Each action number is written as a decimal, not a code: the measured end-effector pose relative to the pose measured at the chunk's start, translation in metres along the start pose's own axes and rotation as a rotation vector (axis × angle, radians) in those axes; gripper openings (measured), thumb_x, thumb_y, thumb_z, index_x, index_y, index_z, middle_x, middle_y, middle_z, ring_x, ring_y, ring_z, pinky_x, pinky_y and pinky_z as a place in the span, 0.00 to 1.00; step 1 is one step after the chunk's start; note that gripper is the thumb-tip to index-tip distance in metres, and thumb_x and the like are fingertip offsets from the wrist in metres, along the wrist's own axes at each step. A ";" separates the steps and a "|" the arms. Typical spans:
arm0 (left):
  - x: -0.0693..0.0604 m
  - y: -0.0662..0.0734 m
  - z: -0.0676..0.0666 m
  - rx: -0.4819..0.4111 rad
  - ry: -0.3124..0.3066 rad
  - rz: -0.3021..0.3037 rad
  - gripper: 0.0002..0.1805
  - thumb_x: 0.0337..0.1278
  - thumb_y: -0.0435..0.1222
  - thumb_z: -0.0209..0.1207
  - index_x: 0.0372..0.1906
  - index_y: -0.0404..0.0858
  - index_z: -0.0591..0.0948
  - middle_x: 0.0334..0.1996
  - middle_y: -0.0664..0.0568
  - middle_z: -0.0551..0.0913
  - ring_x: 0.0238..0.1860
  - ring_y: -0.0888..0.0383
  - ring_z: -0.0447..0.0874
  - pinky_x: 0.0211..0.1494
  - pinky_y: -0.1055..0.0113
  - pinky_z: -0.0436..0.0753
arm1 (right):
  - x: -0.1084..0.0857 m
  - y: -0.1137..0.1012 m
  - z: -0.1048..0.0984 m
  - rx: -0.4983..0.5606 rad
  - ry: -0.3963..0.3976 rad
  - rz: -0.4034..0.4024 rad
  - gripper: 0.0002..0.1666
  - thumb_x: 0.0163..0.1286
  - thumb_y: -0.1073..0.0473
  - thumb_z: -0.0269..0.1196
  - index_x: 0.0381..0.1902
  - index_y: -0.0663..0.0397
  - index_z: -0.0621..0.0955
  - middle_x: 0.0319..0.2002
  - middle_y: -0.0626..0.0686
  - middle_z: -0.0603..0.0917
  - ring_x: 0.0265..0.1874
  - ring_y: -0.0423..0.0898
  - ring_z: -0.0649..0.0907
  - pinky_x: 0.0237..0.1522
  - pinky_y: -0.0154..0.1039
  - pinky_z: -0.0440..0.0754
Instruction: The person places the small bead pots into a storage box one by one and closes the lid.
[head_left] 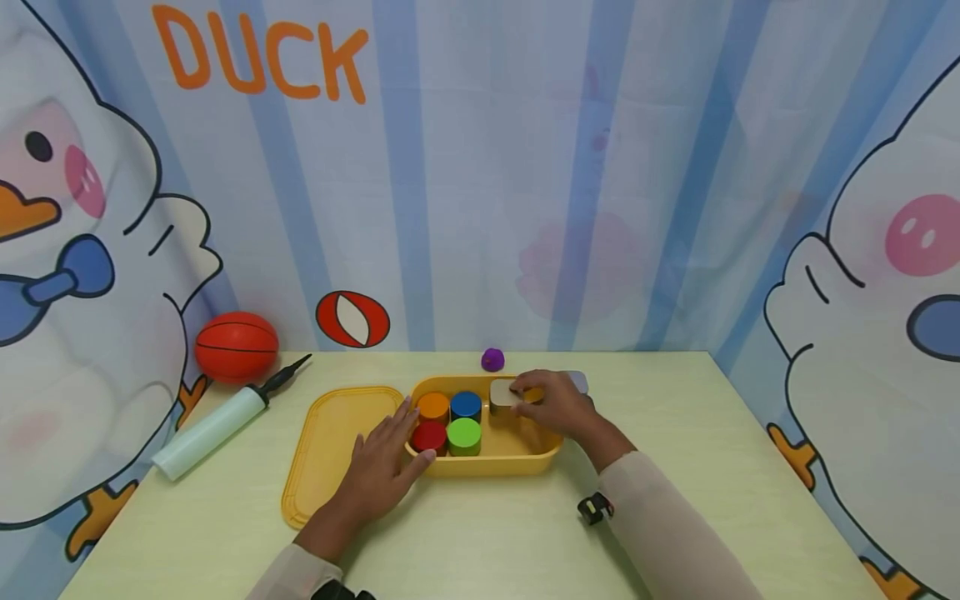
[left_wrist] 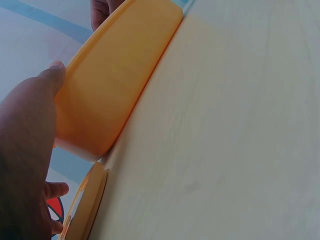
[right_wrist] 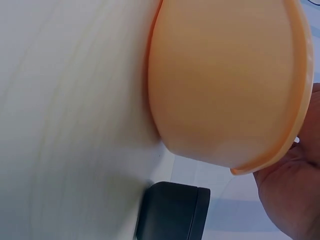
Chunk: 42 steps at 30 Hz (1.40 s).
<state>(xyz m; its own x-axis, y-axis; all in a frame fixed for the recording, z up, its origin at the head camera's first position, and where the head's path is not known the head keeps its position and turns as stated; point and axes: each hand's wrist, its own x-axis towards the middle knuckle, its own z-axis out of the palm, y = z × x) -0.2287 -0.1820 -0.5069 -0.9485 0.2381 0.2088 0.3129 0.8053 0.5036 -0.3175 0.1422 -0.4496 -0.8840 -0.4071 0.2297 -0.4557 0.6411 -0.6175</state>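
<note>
the left rim of the yellow box (head_left: 487,467) is touched by the left hand (head_left: 378,467), its fingers spread and nearly straight, while at the box's back, right of centre, the beige block (head_left: 503,394) is pinched by the right hand (head_left: 555,406); it is judged light, stiff and smooth, best gripped by opposite sides. left of the box are seen a pump (head_left: 217,429), a ball (head_left: 236,346) and a lid (head_left: 330,467); inside it, four coloured cylinders (head_left: 463,436) are crowded leftward, behind it a purple piece (head_left: 492,360) is placed, and access is hemmed by its back wall.

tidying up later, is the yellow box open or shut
The box is open: its lid lies beside it, and coloured cylinders show inside.
</note>
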 end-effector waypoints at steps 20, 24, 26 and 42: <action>0.001 -0.003 0.003 -0.012 0.012 0.021 0.43 0.81 0.63 0.52 0.89 0.47 0.60 0.91 0.54 0.51 0.86 0.35 0.62 0.79 0.14 0.53 | 0.012 -0.008 0.013 -0.014 -0.039 0.122 0.16 0.70 0.66 0.75 0.55 0.62 0.91 0.55 0.61 0.93 0.58 0.60 0.88 0.70 0.58 0.85; 0.001 -0.003 0.003 -0.012 0.011 0.016 0.44 0.81 0.63 0.52 0.89 0.47 0.60 0.91 0.55 0.51 0.87 0.36 0.61 0.79 0.14 0.53 | 0.014 -0.007 0.016 -0.045 -0.050 0.101 0.15 0.71 0.66 0.75 0.54 0.62 0.91 0.55 0.61 0.93 0.57 0.59 0.88 0.68 0.57 0.86; 0.001 -0.003 0.002 -0.007 0.010 0.013 0.43 0.81 0.63 0.52 0.89 0.47 0.60 0.91 0.55 0.50 0.87 0.36 0.61 0.79 0.14 0.53 | 0.015 -0.006 0.017 -0.055 -0.059 0.096 0.15 0.71 0.66 0.74 0.55 0.62 0.91 0.55 0.60 0.93 0.57 0.58 0.88 0.67 0.56 0.87; 0.001 -0.002 0.002 -0.007 0.002 0.009 0.44 0.81 0.62 0.53 0.89 0.46 0.60 0.91 0.54 0.50 0.87 0.35 0.60 0.79 0.14 0.52 | 0.013 -0.012 0.019 -0.081 -0.074 0.102 0.15 0.72 0.67 0.74 0.55 0.64 0.91 0.54 0.62 0.92 0.54 0.58 0.88 0.64 0.56 0.88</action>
<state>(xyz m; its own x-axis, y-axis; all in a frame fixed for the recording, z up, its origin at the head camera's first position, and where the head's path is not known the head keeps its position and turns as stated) -0.2301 -0.1822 -0.5093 -0.9457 0.2441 0.2146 0.3215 0.7993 0.5077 -0.3217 0.1169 -0.4539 -0.9173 -0.3822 0.1115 -0.3739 0.7309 -0.5710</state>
